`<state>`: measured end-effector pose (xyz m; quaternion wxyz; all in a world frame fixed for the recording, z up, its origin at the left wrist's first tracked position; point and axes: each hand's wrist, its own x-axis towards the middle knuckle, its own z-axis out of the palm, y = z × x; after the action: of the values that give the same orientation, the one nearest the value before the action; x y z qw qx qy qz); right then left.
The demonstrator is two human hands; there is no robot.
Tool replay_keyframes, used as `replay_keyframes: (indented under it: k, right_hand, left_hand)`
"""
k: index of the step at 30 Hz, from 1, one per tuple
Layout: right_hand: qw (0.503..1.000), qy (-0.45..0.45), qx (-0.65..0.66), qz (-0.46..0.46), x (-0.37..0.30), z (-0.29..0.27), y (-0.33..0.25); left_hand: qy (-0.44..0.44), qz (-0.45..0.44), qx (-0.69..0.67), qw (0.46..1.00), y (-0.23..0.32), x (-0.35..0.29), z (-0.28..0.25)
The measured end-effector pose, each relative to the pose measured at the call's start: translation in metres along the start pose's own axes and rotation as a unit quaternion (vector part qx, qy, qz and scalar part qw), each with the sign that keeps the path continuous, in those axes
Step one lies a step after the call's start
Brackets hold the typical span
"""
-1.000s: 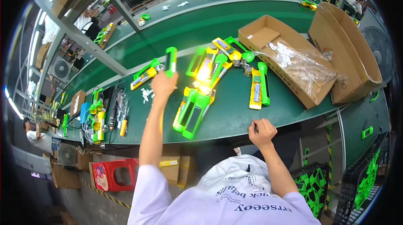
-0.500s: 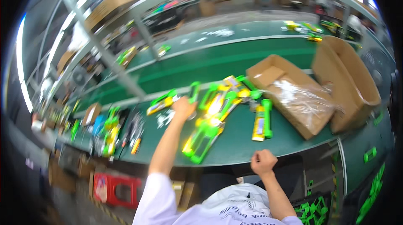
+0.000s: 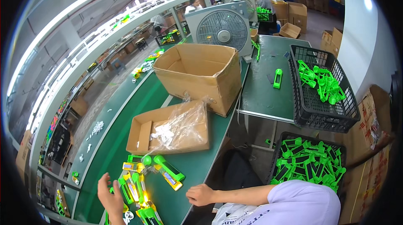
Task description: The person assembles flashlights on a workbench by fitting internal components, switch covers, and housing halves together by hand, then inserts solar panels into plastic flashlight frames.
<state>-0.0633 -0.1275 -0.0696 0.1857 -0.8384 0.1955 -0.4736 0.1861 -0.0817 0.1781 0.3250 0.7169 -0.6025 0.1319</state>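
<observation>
My left hand [image 3: 110,195] is beside a cluster of green-and-yellow plastic devices [image 3: 133,187] on the green bench, its fingers apart and nothing seen in them. Some of the devices glow bright yellow. At the bench's near edge, my right hand [image 3: 200,194] is closed in a loose fist, with nothing sticking out of it. Between the hands lie a green plastic housing [image 3: 168,167] and a yellow piece [image 3: 171,180] with a pale label. Small white parts [image 3: 128,216] sit by my left wrist.
Beyond the devices stand a shallow carton [image 3: 136,134] with clear plastic wrap and a deeper open carton [image 3: 197,63]. A grey fan [image 3: 222,32] is behind them. On the right are a black crate [image 3: 325,116] and a lower crate of green housings [image 3: 308,162]. People work far off.
The view has swung to the right, bringing the fan and the crates into sight. My left hand has come away from the green part it was touching; my right hand stays closed.
</observation>
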Motion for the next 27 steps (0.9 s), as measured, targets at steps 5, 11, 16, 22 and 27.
replay_keyframes:
  k: [5,11,16,22,27]
  right_hand:
    - [0.999,-0.028,0.018,0.002,0.004,0.003,0.002]
    - [0.999,-0.010,0.047,-0.015,0.003,-0.005,0.003]
    - [0.997,-0.032,0.064,-0.019,0.008,-0.003,0.008]
    - [0.981,-0.165,0.042,0.093,0.027,-0.017,0.003]
    - [0.938,-0.228,0.109,0.238,0.040,-0.030,-0.007]
  left_hand:
    - [-0.111,0.149,-0.001,0.983,0.027,0.002,0.052]
    - [-0.349,0.306,-0.016,0.886,0.073,-0.011,0.115]
    - [-0.490,0.292,-0.021,0.821,0.028,-0.052,0.179]
    - [-0.458,0.234,-0.070,0.855,0.033,-0.034,0.187]
    - [-0.429,0.171,-0.066,0.884,0.031,-0.062,0.206]
